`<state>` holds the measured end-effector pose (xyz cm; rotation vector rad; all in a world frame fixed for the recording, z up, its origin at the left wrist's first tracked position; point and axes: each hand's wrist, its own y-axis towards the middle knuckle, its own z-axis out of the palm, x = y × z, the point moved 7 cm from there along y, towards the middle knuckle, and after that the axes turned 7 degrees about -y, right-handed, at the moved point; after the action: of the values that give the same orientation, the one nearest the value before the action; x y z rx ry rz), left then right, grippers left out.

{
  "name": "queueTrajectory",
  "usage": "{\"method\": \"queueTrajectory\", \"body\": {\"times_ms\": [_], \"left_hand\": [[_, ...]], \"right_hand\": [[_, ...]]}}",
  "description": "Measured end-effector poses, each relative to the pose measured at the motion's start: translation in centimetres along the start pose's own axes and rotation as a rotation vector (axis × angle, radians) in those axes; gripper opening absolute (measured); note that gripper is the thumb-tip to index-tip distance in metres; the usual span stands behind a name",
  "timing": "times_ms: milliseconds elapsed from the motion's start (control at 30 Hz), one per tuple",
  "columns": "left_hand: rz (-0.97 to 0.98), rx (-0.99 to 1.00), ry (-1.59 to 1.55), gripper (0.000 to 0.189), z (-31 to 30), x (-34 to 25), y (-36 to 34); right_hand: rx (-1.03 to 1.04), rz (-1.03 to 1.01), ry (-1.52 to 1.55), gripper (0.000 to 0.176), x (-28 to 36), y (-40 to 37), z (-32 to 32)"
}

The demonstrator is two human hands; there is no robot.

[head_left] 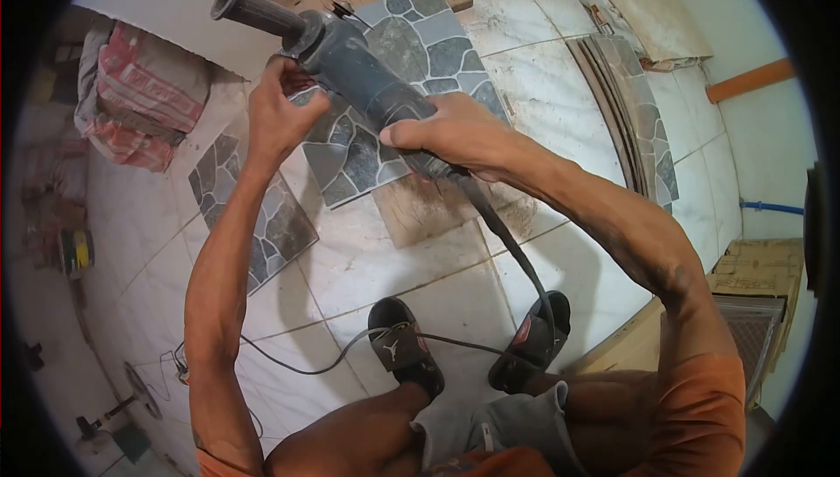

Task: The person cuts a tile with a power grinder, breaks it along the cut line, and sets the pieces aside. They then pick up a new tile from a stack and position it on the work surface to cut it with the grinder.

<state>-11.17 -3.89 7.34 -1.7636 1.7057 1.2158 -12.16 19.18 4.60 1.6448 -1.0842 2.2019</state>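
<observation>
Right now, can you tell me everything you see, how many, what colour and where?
Power tool: one, dark grey, at both hands
Cord: one, black, trailing from the tool
Patterned tiles: several, grey, on the floor
Bags: count unclear, red and white, left
Orange pipe: one, orange, right
Blue pipe: one, blue, right
Cardboard: several pieces, brown, right and ahead
Slippers: two, black, on the feet
Shorts: one pair, grey, bottom
Left hand: one, brown, at tool's front
Right hand: one, brown, around tool's body
</observation>
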Motion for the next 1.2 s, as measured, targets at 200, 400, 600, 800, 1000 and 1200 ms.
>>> {"method": "queueTrajectory", "body": {"times_ms": [200, 400, 600, 800, 1000, 1200], "left_hand": [[-0.34, -0.005, -0.666, 0.041, 3.6, 4.7, 1.7], [-0.706, 0.056, -1.004, 0.046, 11.2, 4.3, 4.3], [-0.632, -0.004, -0.73, 0.048, 12.8, 8.3, 8.1], [-0.553, -0.004, -0.674, 0.047, 14.6, 11.7, 11.4], [-0.566, -0.014, -0.481, 0.046, 14.9, 14.3, 12.4], [-0.522, 0.018, -0.307, 0.052, 14.2, 15.7, 13.9]], "right_hand": [[-0.085, -0.046, 0.101, 0.035, -0.3, 3.1, -0.9], [-0.169, -0.064, 0.049, 0.039, -2.4, 9.5, -2.2], [-0.314, -0.051, -0.325, 0.053, -2.0, 14.4, -5.7], [-0.621, 0.038, -0.552, 0.063, -2.3, 18.3, -7.4], [-0.669, 0.023, -0.612, 0.065, -3.6, 21.5, -8.7], [-0.632, -0.006, -0.617, 0.057, -2.8, 22.4, -8.6]]}}
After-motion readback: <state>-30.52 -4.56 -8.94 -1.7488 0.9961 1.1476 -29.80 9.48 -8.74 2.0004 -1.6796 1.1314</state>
